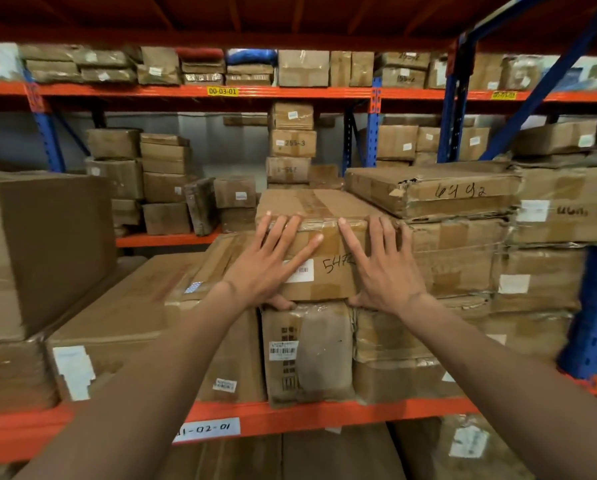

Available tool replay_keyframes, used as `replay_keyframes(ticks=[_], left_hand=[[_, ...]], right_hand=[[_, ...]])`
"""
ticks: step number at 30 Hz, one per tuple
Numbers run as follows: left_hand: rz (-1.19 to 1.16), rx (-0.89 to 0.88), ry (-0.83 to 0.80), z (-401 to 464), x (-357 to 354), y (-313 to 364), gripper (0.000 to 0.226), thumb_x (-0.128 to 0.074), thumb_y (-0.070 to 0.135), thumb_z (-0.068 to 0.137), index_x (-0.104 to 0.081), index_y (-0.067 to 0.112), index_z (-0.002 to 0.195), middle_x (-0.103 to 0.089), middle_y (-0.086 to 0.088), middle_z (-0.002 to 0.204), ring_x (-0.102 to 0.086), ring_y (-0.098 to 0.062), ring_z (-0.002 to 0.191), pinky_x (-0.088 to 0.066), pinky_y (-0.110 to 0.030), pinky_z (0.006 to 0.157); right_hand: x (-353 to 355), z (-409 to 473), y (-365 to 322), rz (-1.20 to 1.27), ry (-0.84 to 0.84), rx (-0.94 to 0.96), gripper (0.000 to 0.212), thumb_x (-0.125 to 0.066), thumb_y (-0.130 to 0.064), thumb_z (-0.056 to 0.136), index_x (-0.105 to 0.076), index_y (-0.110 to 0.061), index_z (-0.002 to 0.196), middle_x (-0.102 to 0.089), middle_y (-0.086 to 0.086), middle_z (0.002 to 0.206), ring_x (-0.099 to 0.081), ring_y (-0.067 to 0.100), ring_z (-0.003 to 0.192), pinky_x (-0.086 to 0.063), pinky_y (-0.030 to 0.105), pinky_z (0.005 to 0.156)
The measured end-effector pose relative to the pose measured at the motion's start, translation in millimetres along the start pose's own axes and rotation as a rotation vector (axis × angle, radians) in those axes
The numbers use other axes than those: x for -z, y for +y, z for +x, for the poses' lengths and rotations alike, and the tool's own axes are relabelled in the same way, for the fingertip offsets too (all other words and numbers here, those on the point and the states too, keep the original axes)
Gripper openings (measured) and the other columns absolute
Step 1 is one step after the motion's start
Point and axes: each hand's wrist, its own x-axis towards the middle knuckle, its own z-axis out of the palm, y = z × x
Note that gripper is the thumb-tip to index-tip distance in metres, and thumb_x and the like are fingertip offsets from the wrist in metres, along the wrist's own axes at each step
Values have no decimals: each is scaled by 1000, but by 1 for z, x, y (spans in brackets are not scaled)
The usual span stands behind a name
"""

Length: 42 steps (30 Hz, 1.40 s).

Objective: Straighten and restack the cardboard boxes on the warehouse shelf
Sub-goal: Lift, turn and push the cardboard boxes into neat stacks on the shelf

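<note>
**Listener:** What is in front of you?

**Operator:** I see an orange-beamed warehouse shelf (324, 415) packed with cardboard boxes. In the middle, at about chest height in my view, sits one taped box (319, 244) with a white barcode label (300, 270) and handwritten digits starting "54" on its front. It rests on top of a lower box (307, 351) that stands on the shelf beam.

**Listener:** Where are the hands?

**Operator:** Both are on the front face of that taped box. My left hand (269, 261) lies flat against the left part of the face, fingers spread and reaching up to the top edge, the thumb tucked under the bottom edge. My right hand (385, 268) mirrors it on the right part, fingers splayed, thumb under the bottom edge too. Neither hand is clenched; they press open-palmed against the cardboard.

**Listener:** What surrounds the box?

**Operator:** To its right, touching it, is a taller stack (459, 258) topped by a flat, torn box (432, 190) with dark handwriting. To its left, a long flat box (127, 306) lies lower, and a large plain box (48, 251) stands at the far left. A white tag (207, 429) on the beam reads "-02-01". Further racks of boxes fill the background.
</note>
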Motion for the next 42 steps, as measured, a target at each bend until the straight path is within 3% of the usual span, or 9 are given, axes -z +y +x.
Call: replay_keyframes(ticks=[7,12,15,19,24,30,34,38,42], left_hand=[[-7,21,-100,3,5,-1,144,-66,84,62,27,22,153,25,-28,156,21,-48,143,28,-56,111],[-46,-22,-55,-6,12,-2,136,-72,71,69,20,22,156,20,-30,159,16,-48,147,6,-60,119],[-129,-9,35,-29,11,-25,125,-71,65,75,15,24,157,16,-27,162,14,-43,149,4,-58,120],[-252,386,40,-90,-12,-81,121,-66,65,81,20,23,155,23,-24,160,20,-41,148,2,-61,118],[-375,885,47,-194,-48,-172,131,-70,68,75,22,19,154,26,-26,159,20,-44,147,14,-59,116],[-648,1478,102,-301,-82,-277,153,-80,73,58,23,10,153,22,-33,157,15,-50,146,9,-58,116],[-742,1515,128,-348,-105,-315,167,-86,71,47,32,14,149,26,-29,157,15,-47,147,6,-60,117],[-805,1408,113,-370,-126,-338,169,-83,78,40,40,27,144,27,-22,159,16,-45,148,4,-64,116],[-888,1318,155,-377,-138,-348,170,-79,84,31,42,39,141,2,-25,159,-9,-48,145,-14,-67,115]], right_hand=[[-4,7,-7,-32,-33,-76,168,-78,-84,33,18,-23,157,-15,30,151,-15,46,140,-9,65,110],[14,11,-14,-27,-105,-109,161,-68,-91,41,28,-26,153,-5,26,155,-3,43,142,-7,64,113],[40,17,-18,-1,-55,-72,142,-61,-95,44,-10,-25,156,-14,25,156,-8,42,144,-9,64,116],[76,40,-50,82,144,33,123,-46,-95,52,-39,-18,147,-25,25,153,-22,45,141,-14,66,114],[112,92,-152,89,266,207,123,-88,-66,47,-30,-23,146,-31,31,149,-28,49,139,-18,68,112],[152,174,-316,26,185,378,121,-64,-85,63,-9,-32,157,-8,21,161,-3,41,147,-6,61,118],[175,228,-424,137,193,455,120,-56,-87,67,8,-37,156,6,16,165,9,38,150,-3,63,118],[189,272,-500,127,183,584,131,-71,-79,63,16,-41,154,18,12,165,19,39,148,2,66,116],[183,294,-540,113,82,613,138,-83,-67,60,19,-48,151,24,13,163,19,46,147,0,69,115]])
